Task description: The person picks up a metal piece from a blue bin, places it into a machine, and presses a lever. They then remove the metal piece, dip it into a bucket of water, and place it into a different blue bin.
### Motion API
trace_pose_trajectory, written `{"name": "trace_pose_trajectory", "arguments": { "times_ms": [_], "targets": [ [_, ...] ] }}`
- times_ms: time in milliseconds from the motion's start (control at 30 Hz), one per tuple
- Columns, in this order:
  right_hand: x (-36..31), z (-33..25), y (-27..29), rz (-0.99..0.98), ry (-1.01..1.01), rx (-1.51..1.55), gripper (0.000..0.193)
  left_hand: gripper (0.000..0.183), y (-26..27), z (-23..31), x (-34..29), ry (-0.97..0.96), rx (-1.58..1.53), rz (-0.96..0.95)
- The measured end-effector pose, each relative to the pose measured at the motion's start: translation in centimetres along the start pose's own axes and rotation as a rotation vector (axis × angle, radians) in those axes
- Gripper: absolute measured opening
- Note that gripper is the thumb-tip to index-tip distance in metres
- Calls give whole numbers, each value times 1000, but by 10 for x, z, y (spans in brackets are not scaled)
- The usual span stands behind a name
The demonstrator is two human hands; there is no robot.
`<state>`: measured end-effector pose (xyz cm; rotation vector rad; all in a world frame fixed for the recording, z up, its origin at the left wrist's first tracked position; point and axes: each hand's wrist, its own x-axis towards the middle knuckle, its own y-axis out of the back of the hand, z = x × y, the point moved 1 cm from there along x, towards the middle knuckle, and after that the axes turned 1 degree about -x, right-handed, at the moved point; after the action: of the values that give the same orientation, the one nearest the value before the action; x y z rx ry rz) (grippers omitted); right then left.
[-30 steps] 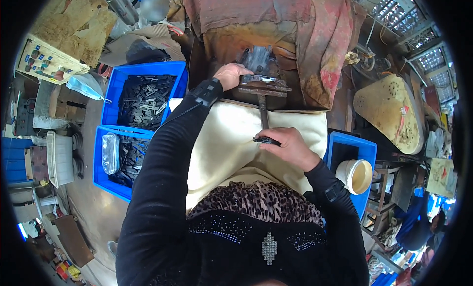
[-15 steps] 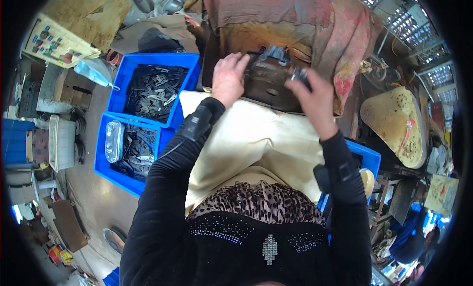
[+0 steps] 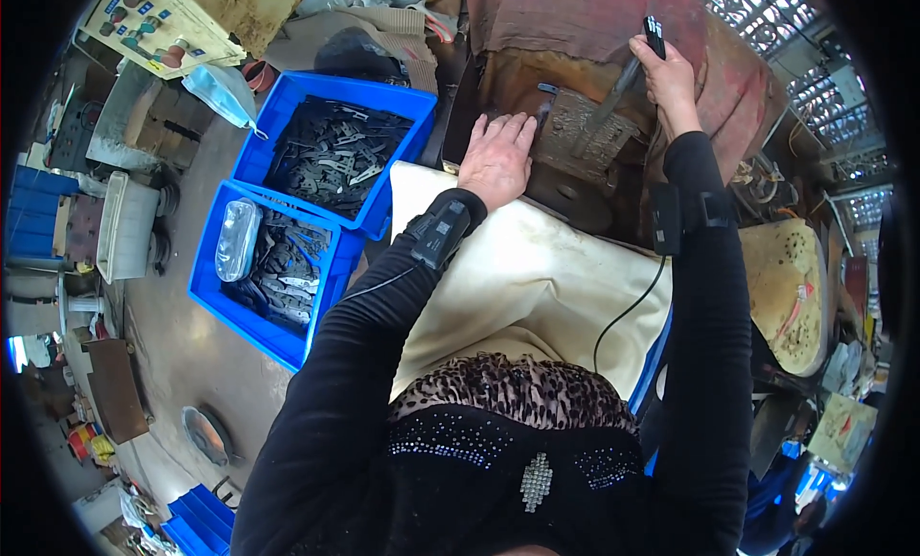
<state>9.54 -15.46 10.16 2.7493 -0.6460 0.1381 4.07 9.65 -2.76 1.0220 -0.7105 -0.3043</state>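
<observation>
Left hand [image 3: 497,160] lies open; right hand [image 3: 671,82], at one o'clock, grips a black piece [image 3: 655,38], likely light, stiff, best held low.

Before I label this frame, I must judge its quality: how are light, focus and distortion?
Head view: bright sheen on the cream sheet, glaring light through the lattice; head view: corners black, outer shapes bent; head view: left hand and right hand fairly sharp, far-right pale panel softer.

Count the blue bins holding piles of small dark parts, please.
2 visible: the upper bin, left of the left hand, and the lower bin, below it in the picture. More could be hidden behind the right arm.
</observation>
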Motion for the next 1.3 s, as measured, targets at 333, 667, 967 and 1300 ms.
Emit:
{"name": "trace_pose_trajectory", "arguments": {
  "times_ms": [333,667,967,1300],
  "targets": [
    [23,7,-2,-34,-55,21,20,58,6,5,1,-43,56,44],
    [-18,26,10,22,-117,87,21,45,-4,2,0,-53,25,89],
    [-91,85,47,-386,-515,710,28,20,-6,-1,1,-25,-20,48],
    [-132,69,54,-434,-392,601,33,21,-8,0,2,-26,-8,24]
  ]
}}
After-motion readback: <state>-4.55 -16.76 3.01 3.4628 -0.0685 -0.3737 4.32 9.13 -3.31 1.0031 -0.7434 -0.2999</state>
